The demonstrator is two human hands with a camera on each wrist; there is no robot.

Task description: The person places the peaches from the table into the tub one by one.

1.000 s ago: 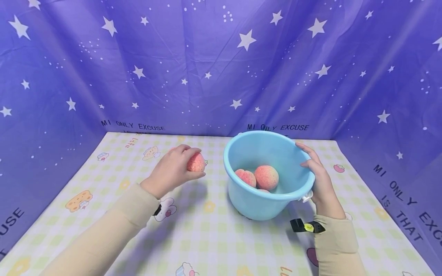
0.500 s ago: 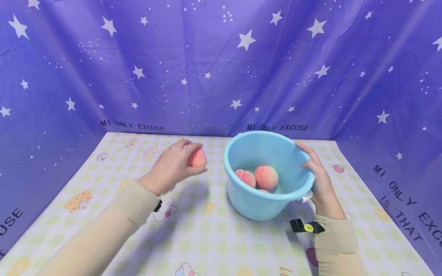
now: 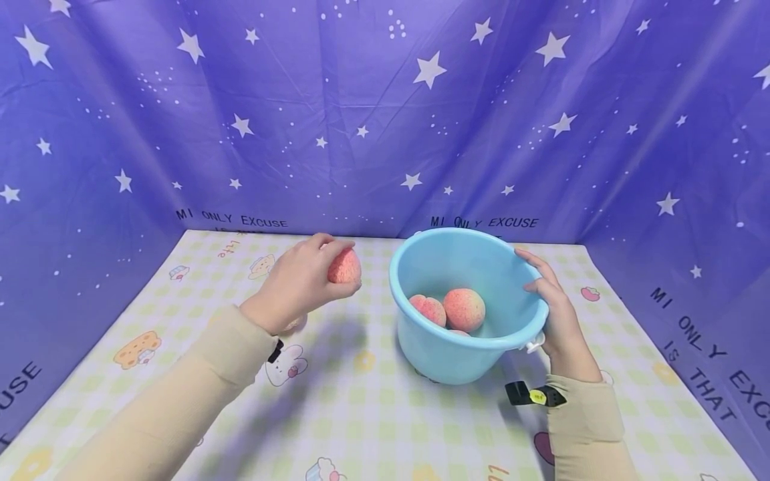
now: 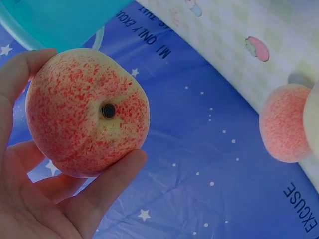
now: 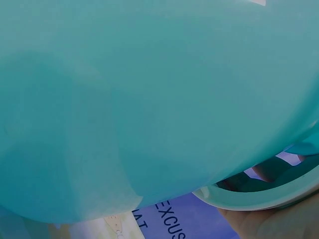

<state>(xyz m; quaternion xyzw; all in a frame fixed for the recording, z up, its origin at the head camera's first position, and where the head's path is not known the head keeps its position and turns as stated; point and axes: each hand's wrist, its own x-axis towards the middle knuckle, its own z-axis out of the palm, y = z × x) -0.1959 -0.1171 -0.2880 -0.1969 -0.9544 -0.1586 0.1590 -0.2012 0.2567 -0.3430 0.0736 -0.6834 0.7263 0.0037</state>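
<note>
In the head view my left hand grips a peach above the table, left of a light-blue bucket. The left wrist view shows that peach close up, speckled red and yellow with a dark stem pit, fingers and thumb around it. My right hand holds the bucket's right rim, thumb over the edge. Inside the bucket lie several peaches, one mostly hidden by the near rim. The right wrist view is mostly bucket wall, with fingers partly seen through the pale handle.
Another peach lies on the cloth in the left wrist view, partly covered by a pale shape at the frame edge. A pale pink rounded thing peeks out below the left wrist. A checked tablecloth covers the table; a starry purple curtain surrounds it.
My left hand has lifted the peach a little higher. A pale pink rounded thing has come into view beneath the wrist. The right hand and bucket have stayed put.
</note>
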